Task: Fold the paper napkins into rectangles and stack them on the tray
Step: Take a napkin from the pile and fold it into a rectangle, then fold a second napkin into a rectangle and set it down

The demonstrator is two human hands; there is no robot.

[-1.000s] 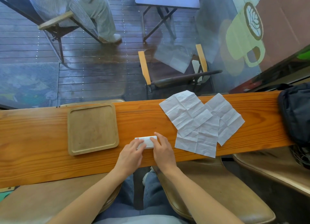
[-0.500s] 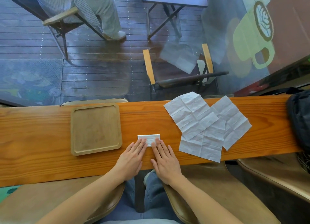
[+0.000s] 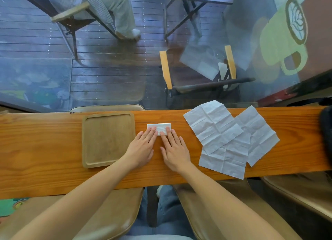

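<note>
1. The folded napkin (image 3: 159, 128) lies on the wooden counter (image 3: 45, 167), between the tray (image 3: 107, 140) and the unfolded napkins (image 3: 228, 137). It is already a small rectangle, so the folding of this one looks finished.

2. Both hands lie flat with straight fingers, gripping nothing. The left hand (image 3: 142, 148) has its fingertips on the napkin's near left part, and the right hand (image 3: 175, 149) has its fingertips on the near right part. Pressing down this way most likely sets the creases so that the thin paper does not spring open.

3. The tray sits just to the left of the napkin, apart from it, and its bed holds nothing yet. That closeness suits a short carry to the left once the fold is firm.

4. The unfolded napkins lie overlapped on the right, well apart from the tray. There seem to be three sheets, though the overlap makes the count uncertain. One corner hangs over the counter's near edge.

5. A dark bag (image 3: 326, 130) rests at the far right end of the counter, clear of the work.
</note>
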